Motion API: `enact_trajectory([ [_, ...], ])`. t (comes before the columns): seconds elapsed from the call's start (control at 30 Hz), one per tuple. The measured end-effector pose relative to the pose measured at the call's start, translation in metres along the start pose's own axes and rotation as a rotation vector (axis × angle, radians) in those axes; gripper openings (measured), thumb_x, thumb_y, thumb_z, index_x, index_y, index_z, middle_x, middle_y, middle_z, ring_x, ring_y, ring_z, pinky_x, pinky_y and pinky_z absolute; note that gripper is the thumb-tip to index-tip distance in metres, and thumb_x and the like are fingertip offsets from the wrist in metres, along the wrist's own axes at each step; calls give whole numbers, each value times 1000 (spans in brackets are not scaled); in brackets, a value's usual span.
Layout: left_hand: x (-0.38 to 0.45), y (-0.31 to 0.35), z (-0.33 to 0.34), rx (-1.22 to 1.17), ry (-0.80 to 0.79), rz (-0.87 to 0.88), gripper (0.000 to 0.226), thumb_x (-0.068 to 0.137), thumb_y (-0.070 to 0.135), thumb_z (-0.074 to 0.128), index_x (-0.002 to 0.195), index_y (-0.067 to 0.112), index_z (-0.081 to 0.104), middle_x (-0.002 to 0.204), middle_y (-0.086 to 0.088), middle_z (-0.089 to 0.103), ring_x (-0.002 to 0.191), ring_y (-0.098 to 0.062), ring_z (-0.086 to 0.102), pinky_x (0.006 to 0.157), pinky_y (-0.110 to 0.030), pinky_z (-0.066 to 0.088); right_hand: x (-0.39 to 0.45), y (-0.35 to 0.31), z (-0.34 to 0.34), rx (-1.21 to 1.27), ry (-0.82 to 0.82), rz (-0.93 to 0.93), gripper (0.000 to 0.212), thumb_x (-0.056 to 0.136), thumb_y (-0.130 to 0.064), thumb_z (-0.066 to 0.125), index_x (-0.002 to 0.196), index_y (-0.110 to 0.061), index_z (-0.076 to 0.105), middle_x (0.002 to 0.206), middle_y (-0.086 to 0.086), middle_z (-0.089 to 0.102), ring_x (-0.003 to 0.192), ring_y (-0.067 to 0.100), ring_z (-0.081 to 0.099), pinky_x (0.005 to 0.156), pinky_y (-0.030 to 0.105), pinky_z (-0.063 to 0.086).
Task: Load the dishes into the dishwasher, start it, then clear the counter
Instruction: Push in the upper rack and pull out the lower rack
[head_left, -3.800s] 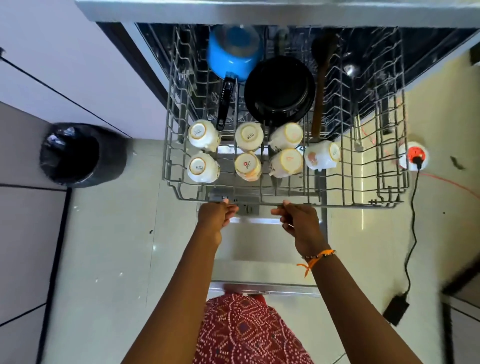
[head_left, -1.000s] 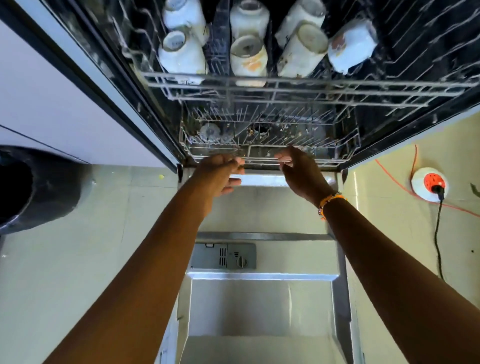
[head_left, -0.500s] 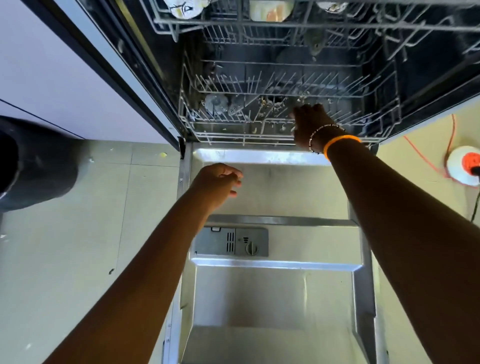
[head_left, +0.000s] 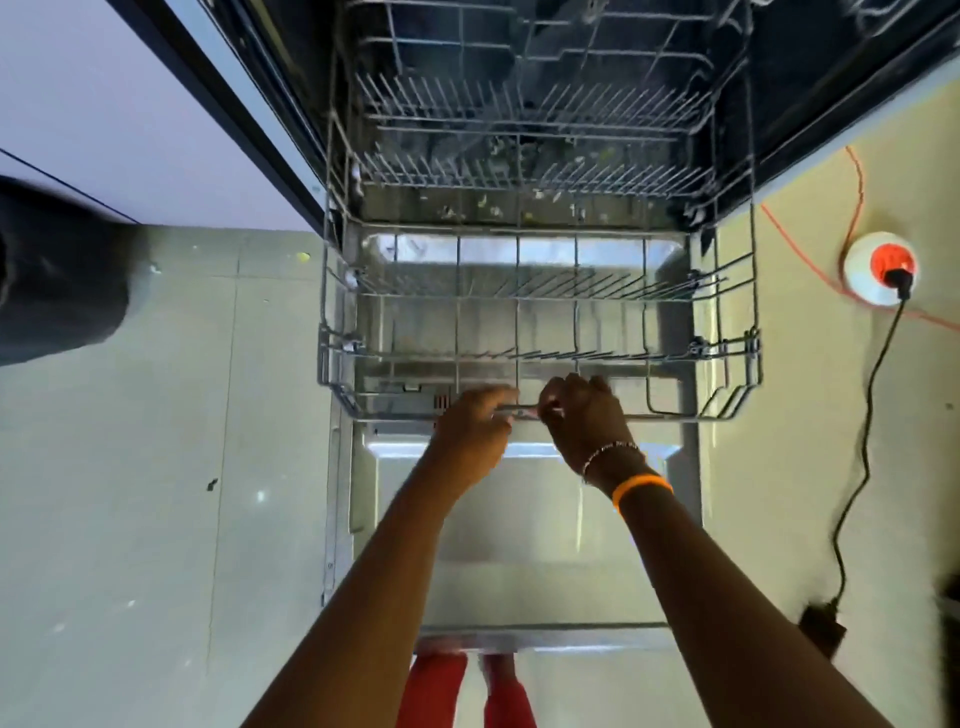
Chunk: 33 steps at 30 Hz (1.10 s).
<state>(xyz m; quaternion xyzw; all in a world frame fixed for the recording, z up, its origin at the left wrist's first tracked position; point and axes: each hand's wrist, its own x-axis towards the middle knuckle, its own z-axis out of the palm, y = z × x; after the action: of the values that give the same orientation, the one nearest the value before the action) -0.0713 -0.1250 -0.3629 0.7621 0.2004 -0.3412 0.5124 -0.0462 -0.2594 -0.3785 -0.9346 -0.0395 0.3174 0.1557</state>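
- Nearest me, both forearms reach out over the open dishwasher door, which lies flat beneath them.
- My left hand and right hand sit side by side, fingers curled round the front rail of the lower rack.
- That rack stands out over the door, with no dishes visible in it; food scraps speckle the tub floor behind.
- Risk, as I judge it: both grips are near the centre, so an uneven tug could skew the rack on its runners and jam it.
- Off to the right, a black cable and orange cord trail across the floor; stepping back could snag a foot.
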Motion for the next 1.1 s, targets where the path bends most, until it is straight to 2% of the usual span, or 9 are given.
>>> enact_trajectory([
  [0.1, -27, -25, 22, 112, -55, -27, 40, 96, 10, 46, 134, 21, 49, 140, -3, 47, 128, -17, 45, 99, -21, 34, -32, 6, 21, 18, -15, 31, 27, 92, -26, 45, 99, -9, 63, 102, 13, 62, 105, 33, 47, 82, 35, 37],
  [0.17, -43, -39, 31, 119, -49, -31, 38, 96, 11, 46, 132, 22, 50, 140, 1, 46, 130, -16, 42, 99, -18, 29, -52, 9, 33, 59, 1, 26, 20, 90, -21, 51, 98, -8, 64, 101, 14, 63, 104, 34, 47, 81, 37, 36],
  [0.3, -65, -59, 46, 142, -47, -68, 32, 95, 10, 48, 124, 19, 57, 129, -2, 55, 119, -19, 51, 93, -20, 36, -81, 20, 57, 77, -89, 36, 21, 89, -25, 54, 100, -11, 64, 103, 11, 64, 105, 33, 49, 90, 37, 37],
  [0.4, -79, -70, 52, 119, -44, -116, 29, 96, 14, 47, 121, 18, 60, 124, -4, 59, 106, -20, 55, 82, -23, 42, -99, 27, 72, 113, -119, 18, 17, 88, -24, 55, 97, -13, 64, 99, 10, 64, 101, 33, 53, 90, 35, 38],
  [0.53, -96, -74, 53, 23, 25, -156, 24, 96, 16, 47, 115, 20, 62, 107, 5, 58, 89, -9, 52, 63, -7, 38, -116, 33, 77, 182, -61, -39, 16, 87, -10, 53, 95, -12, 67, 97, 9, 65, 95, 31, 56, 87, 31, 36],
  [0.7, -124, -55, 41, -182, 120, -155, 19, 94, 14, 51, 103, 23, 63, 108, 1, 64, 101, -16, 60, 84, -24, 44, -128, 6, 42, 497, 82, -3, 20, 86, 0, 51, 91, -8, 69, 96, 10, 68, 82, 18, 60, 74, 21, 43],
  [0.83, -163, -13, 12, -376, 226, -103, 18, 96, 13, 47, 92, 22, 62, 99, 2, 63, 81, -6, 61, 79, -22, 46, -148, -42, -8, 630, 123, -66, 15, 86, -1, 54, 90, -4, 68, 94, 12, 69, 80, 18, 58, 73, 22, 41],
  [0.97, -211, 30, -24, -516, 306, -26, 21, 96, 12, 47, 86, 25, 60, 94, 1, 64, 87, -15, 63, 78, -23, 48, -173, -98, -56, 735, 136, -160, 14, 87, 2, 53, 91, 2, 67, 88, 9, 66, 79, 14, 55, 68, 16, 42],
  [1.1, -264, 55, -62, -661, 408, 61, 25, 96, 6, 43, 87, 20, 63, 88, 2, 67, 80, -10, 65, 71, -17, 51, -203, -155, -87, 876, 105, -222, 18, 86, 4, 50, 87, -7, 65, 80, 4, 64, 79, 25, 61, 75, 34, 50],
])
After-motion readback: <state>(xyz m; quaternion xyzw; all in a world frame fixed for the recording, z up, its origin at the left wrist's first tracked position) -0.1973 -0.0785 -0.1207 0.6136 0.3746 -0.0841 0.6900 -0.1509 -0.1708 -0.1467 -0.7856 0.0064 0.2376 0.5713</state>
